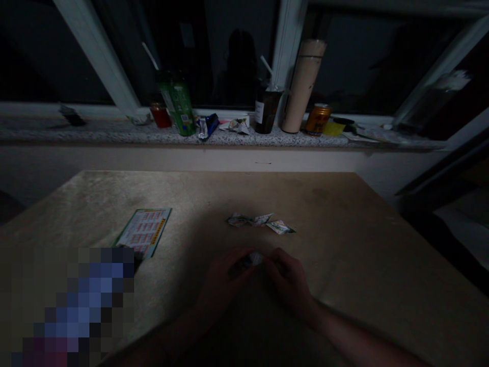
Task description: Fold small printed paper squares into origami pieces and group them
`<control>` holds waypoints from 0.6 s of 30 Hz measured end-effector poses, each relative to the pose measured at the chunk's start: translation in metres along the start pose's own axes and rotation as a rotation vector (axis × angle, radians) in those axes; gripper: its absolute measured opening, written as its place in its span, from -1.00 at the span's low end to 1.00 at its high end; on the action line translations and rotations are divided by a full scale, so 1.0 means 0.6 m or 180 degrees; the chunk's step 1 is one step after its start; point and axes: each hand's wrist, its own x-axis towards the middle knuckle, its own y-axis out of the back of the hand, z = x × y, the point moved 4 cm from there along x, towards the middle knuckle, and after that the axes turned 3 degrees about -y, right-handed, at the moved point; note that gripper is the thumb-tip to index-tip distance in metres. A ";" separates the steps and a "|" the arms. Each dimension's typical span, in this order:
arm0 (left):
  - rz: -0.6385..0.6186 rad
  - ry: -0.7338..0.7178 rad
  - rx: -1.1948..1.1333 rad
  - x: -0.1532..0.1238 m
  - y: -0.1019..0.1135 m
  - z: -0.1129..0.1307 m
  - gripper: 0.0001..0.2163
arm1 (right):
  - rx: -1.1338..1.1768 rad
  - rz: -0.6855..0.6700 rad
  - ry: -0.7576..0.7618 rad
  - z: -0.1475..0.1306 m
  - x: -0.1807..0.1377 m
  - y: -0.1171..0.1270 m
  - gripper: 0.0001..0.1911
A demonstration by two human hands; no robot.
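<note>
Low over the near middle of the table, my left hand (225, 272) and my right hand (290, 278) meet around a small folded piece of paper (255, 258). The fingers of both hands are closed on it, the left from one side and the right from the other. Dim light and shadow hide its exact shape. Just beyond my fingertips lie several folded paper pieces (280, 227) in a loose row, with printed patterns on them. Further left, a flat printed sheet (147, 229) shows red blocks of text and a green edge.
A blurred-out patch covers the lower left, beside the sheet. Behind the table (324, 204), the speckled windowsill (229, 136) holds a green bottle (183, 109), a dark cup with a straw (265, 112), a tall beige flask (303, 86), an orange can (318, 120) and crumpled wrappers (207, 125).
</note>
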 end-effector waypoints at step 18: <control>-0.0266 -0.0056 0.0037 -0.011 -0.008 0.002 -0.67 | 0.0200 -0.0832 0.0106 -0.007 0.006 -0.022 -0.67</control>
